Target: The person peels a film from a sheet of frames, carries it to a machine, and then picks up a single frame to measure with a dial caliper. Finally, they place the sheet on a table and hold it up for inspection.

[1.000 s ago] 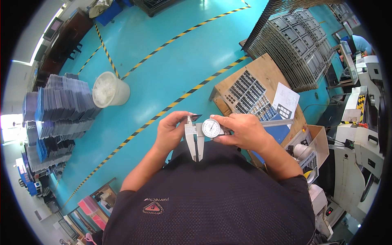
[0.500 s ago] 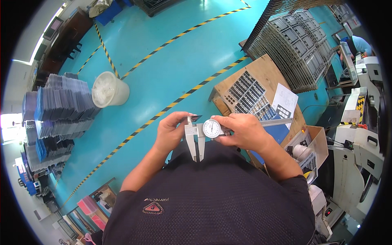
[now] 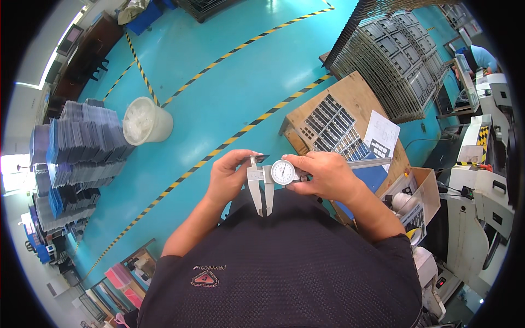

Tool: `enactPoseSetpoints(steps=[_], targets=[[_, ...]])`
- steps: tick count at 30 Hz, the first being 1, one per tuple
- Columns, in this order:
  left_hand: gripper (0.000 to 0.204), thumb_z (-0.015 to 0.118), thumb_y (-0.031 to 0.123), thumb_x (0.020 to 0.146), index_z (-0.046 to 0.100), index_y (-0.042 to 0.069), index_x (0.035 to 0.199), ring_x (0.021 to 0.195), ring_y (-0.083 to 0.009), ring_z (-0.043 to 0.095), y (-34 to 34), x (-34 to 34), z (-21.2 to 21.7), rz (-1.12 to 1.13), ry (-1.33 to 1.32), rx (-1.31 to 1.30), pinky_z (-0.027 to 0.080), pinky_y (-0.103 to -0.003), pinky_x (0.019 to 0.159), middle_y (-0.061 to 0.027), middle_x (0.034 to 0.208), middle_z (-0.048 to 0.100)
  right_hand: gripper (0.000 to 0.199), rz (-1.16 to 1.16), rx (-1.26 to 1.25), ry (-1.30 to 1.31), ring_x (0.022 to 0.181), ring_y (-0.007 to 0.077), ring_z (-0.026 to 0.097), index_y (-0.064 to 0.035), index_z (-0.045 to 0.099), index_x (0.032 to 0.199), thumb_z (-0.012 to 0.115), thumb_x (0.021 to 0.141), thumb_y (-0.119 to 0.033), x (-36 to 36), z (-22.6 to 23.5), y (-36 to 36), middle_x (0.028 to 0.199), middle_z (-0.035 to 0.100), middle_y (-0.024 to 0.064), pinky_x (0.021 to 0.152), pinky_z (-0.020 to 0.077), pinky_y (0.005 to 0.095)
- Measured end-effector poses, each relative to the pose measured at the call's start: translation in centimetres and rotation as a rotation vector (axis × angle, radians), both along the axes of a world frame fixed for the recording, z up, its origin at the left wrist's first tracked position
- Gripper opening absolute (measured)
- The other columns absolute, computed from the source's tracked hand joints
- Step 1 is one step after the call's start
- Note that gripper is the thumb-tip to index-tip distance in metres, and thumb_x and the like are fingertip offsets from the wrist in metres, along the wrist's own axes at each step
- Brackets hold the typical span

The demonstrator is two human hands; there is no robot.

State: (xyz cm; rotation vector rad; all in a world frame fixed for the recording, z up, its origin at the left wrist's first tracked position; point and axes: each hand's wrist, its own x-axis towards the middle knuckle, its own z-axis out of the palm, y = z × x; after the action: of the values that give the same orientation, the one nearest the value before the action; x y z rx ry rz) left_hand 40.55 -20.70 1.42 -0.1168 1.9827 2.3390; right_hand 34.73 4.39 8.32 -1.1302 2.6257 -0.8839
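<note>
My right hand [image 3: 328, 174] is closed round the slide of a dial caliper [image 3: 268, 177], its thumb and fingers beside the round white dial. The long jaws point down toward my shirt, a narrow gap between them. The caliper's beam runs out to the right past my hand. My left hand [image 3: 228, 174] is closed, pinching a small dark flat piece [image 3: 262, 158] at the short upper jaws. The piece's far edge pokes out beyond the caliper; the fingers hide the rest of it.
A wooden table [image 3: 355, 87] at the right bears rows of dark metal parts [image 3: 331, 123], a paper sheet [image 3: 383, 134] and a blue pad [image 3: 373, 177]. Beyond it stands a wire rack [image 3: 388, 65]. A white bin [image 3: 158, 123] and stacked sheets [image 3: 82, 136] are left. Machines [image 3: 476, 202] line the right.
Both hands and the caliper stay almost in place. The view shifts very slightly; the grip on the caliper and on the small dark piece looks the same.
</note>
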Motion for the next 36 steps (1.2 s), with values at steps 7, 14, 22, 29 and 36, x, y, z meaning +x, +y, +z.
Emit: enactPoseSetpoints(steps=[7,14,22,29,36], targets=[[0.022,0.055,-0.009,0.088,0.065,0.000,0.105,0.090,-0.0104,0.062,-0.08,0.06,-0.16,0.006,0.012,-0.030,0.050,-0.026,0.082,-0.0043,0.099,0.068,0.057,0.017,-0.002,-0.017,0.066,0.0219,0.064,-0.0125,0.066,0.118,0.081,0.066,-0.030,-0.04,-0.03,0.08,0.074,0.063,0.0067,0.060,0.0512,0.0324],[0.022,0.055,-0.009,0.088,0.065,0.000,0.106,0.091,-0.0102,0.062,-0.04,0.16,0.00,0.008,0.015,-0.039,0.050,-0.026,0.082,-0.0043,0.099,0.068,0.057,0.018,0.005,-0.010,0.066,0.0216,0.064,-0.0127,0.066,0.118,0.081,0.066,-0.030,0.12,0.06,0.04,0.074,0.063,0.0063,0.060,0.0513,0.0325],[0.022,0.055,-0.008,0.089,0.065,0.001,0.107,0.093,-0.0105,0.062,-0.08,0.35,0.06,-0.015,-0.003,-0.015,0.051,-0.026,0.083,-0.0046,0.102,0.068,0.054,0.014,0.004,0.001,0.066,0.0215,0.064,-0.0122,0.067,0.117,0.079,0.067,-0.027,0.27,0.00,0.06,0.073,0.063,0.0061,0.059,0.0517,0.0326],[0.021,0.053,-0.008,0.091,0.064,0.000,0.108,0.095,-0.0114,0.063,0.10,0.30,-0.09,-0.033,0.007,0.015,0.051,-0.027,0.084,-0.0059,0.104,0.068,0.052,0.015,0.011,0.012,0.065,0.0211,0.064,-0.0119,0.067,0.116,0.078,0.067,-0.026,0.43,-0.05,0.14,0.071,0.063,0.0058,0.059,0.0515,0.0321],[0.021,0.053,-0.007,0.091,0.064,0.000,0.108,0.095,-0.0115,0.063,0.07,0.25,0.11,-0.048,0.000,0.009,0.051,-0.027,0.085,-0.0058,0.104,0.068,0.051,0.003,-0.035,0.017,0.062,0.0244,0.062,-0.0172,0.065,0.118,0.076,0.072,-0.035,0.56,-0.47,0.28,0.069,0.059,0.0071,0.056,0.0497,0.0357]])
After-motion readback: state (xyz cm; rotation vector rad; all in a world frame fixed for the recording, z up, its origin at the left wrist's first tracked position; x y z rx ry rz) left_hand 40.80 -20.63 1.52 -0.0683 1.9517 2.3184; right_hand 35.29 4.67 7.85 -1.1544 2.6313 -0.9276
